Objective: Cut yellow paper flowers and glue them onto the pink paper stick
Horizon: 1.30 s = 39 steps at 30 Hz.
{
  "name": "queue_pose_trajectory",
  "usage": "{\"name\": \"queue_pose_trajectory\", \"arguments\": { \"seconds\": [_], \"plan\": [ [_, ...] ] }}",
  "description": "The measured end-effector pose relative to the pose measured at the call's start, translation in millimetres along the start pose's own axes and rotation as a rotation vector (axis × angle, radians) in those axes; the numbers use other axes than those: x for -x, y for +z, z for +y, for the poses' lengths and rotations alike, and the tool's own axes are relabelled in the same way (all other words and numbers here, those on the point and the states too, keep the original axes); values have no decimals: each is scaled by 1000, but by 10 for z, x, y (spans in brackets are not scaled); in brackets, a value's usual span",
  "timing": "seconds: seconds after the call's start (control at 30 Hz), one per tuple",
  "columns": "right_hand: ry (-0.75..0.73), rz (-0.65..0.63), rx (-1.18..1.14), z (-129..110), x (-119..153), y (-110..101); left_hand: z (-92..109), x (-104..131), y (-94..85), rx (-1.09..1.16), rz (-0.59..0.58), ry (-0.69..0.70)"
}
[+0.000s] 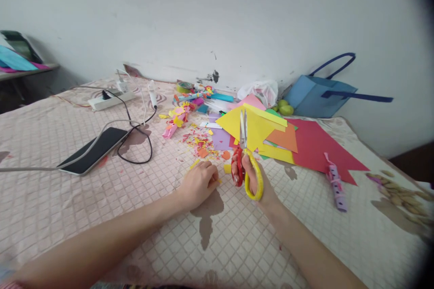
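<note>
My right hand [255,179] is closed around the handles of a pair of scissors [243,137], one handle loop red and the other yellow. Their blades point away from me and stand slightly apart, with no paper visible between them. To the left, my left hand [200,181] rests low over the table with its fingers curled together. Bits of yellow paper [194,164] peek out beside its knuckles and at its fingertips; most of what it grips is hidden. Just beyond both hands lie a small yellow paper piece [227,169] and many coloured paper scraps [200,140].
Yellow sheets [252,126] and a red sheet [318,142] lie ahead and right, near a blue bag [320,95]. A purple paper roll [337,188] and peanut-like pods [400,196] are at right. Left are a dark phone-like device [95,149], cables and a power strip [111,100].
</note>
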State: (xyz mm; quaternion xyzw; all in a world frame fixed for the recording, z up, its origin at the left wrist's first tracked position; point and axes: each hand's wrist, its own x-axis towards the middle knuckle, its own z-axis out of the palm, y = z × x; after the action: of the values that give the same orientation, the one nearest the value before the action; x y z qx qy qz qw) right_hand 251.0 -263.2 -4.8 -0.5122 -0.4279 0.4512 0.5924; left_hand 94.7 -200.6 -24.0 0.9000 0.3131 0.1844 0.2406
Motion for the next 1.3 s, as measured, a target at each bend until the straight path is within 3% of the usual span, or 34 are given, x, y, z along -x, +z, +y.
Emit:
{"name": "queue_pose_trajectory", "arguments": {
  "seconds": [0.2, 0.37, 0.53, 0.67, 0.9, 1.07, 1.17, 1.3],
  "plan": [
    [-10, 111, 117, 33, -28, -22, -68, -66, -64, 534, -6, -150],
    [25, 37, 102, 116, -18, 20, -42, -78, -80, 819, -35, -225],
    [31, 48, 152, 89, 2, 70, -34, -63, -48, 898, -67, -230],
    [51, 98, 162, 69, -20, 46, -49, -64, -38, 906, -169, -277],
    [70, 104, 167, 20, -20, 44, -69, -89, -158, 870, -284, -293],
    [56, 75, 145, 43, -19, 54, -73, -126, -176, 714, -109, -136],
    [82, 61, 101, 63, -14, 61, -73, -129, -138, 662, -52, -158],
    [121, 65, 47, 69, -12, 70, -76, -125, -120, 705, -65, -214]
  ]
}}
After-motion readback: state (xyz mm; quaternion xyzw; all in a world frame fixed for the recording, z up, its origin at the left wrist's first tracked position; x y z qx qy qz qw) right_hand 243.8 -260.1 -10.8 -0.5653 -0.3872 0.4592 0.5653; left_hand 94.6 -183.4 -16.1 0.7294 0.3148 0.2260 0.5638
